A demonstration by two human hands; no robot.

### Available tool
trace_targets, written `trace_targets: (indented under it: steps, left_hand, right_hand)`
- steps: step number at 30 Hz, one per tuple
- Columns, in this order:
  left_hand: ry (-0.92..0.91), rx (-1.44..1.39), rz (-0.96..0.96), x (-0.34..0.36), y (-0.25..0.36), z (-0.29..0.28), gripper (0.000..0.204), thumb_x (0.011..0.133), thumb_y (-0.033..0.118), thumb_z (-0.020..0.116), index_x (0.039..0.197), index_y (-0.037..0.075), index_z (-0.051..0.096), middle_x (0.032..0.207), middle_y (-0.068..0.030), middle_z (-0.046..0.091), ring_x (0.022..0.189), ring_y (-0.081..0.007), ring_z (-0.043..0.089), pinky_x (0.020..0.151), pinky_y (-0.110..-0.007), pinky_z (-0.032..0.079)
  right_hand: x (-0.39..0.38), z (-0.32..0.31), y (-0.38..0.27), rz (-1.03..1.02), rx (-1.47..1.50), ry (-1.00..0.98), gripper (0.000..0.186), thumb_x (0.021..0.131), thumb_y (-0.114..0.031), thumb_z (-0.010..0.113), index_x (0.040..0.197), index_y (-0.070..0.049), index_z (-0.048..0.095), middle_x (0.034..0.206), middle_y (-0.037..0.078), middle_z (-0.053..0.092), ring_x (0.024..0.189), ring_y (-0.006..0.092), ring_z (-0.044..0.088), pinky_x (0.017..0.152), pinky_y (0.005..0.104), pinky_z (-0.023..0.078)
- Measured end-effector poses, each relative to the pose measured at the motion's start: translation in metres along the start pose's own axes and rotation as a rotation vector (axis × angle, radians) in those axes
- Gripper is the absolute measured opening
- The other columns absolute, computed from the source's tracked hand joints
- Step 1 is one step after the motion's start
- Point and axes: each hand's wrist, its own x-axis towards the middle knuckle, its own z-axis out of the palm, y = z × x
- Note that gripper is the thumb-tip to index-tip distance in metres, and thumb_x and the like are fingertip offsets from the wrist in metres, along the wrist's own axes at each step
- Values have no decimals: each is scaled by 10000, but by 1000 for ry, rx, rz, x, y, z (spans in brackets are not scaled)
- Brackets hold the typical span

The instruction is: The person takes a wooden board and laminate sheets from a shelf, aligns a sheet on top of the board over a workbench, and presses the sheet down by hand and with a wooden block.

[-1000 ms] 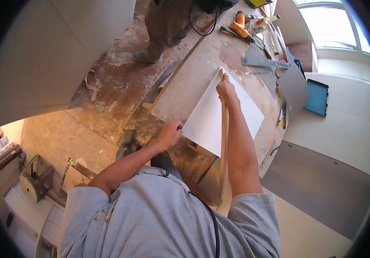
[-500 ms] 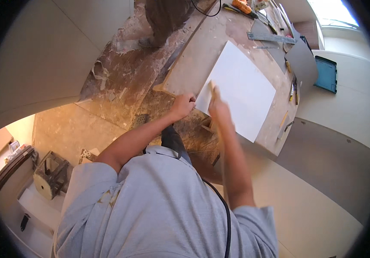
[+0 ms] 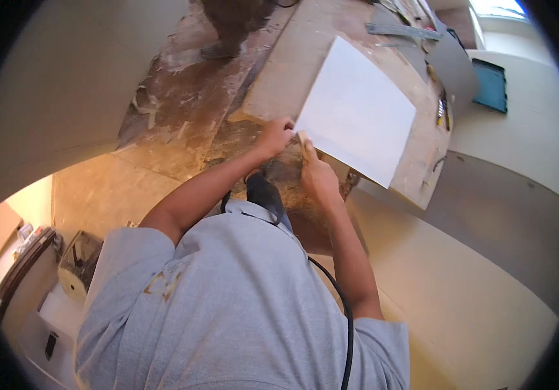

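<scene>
A flat white panel (image 3: pixel 357 114) lies across the worktable (image 3: pixel 279 84), its near edge jutting past the table toward me. At its near left corner is my left hand (image 3: pixel 275 138), closed, with the fingers curled against the edge. Whatever sits between those fingers is too small to make out. My right hand (image 3: pixel 319 174) grips a short tan stick, probably wooden (image 3: pixel 303 138). The stick's tip meets the panel's near edge, close beside my left hand. Most of the stick is hidden in the palm.
A metal ruler (image 3: pixel 403 30) and several hand tools (image 3: pixel 443 110) lie along the table's far and right sides. A teal plastic tray (image 3: pixel 490 86) is at the right. Another person's leg (image 3: pixel 230 23) stands beyond the table. A dusty boxy object (image 3: pixel 79 263) sits lower left.
My right hand has drawn the stick back from the panel's surface to its near left corner. My left hand has come up against that corner. The view has shifted slightly.
</scene>
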Motion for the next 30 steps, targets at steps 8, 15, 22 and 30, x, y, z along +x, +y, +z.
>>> trace_targets:
  steps: [8, 15, 22, 30]
  left_hand:
    - [220, 73, 30, -3, 0, 15, 226, 855, 203, 673, 972, 13, 708, 870, -176, 726, 804, -290, 710, 743, -394, 544]
    - [422, 87, 12, -26, 15, 33, 233, 867, 216, 704, 958, 2, 698, 796, -147, 702, 724, -241, 670, 690, -387, 517]
    - [982, 116, -95, -38, 15, 103, 259, 911, 249, 696, 925, -9, 673, 805, -137, 675, 732, -236, 623, 701, -370, 491]
    - [1278, 243, -153, -14, 8, 108, 269, 933, 257, 702, 940, -9, 661, 797, -79, 650, 774, -195, 653, 683, -371, 524]
  right_hand:
    - [7, -27, 17, -170, -81, -3, 580, 1009, -208, 470, 1570, -236, 324, 957, 273, 701, 889, 446, 683, 779, 568, 514]
    - [8, -75, 146, -387, -323, -147, 683, 936, -134, 524, 1563, -318, 329, 871, 202, 697, 812, 404, 687, 704, 518, 527]
    - [8, -98, 322, -578, -420, -197, 663, 961, -121, 520, 1570, -311, 343, 810, 220, 674, 741, 416, 669, 674, 519, 518]
    - [2, -111, 430, -652, -466, -268, 646, 992, -187, 533, 1584, -303, 305, 841, 228, 686, 752, 425, 687, 651, 540, 513]
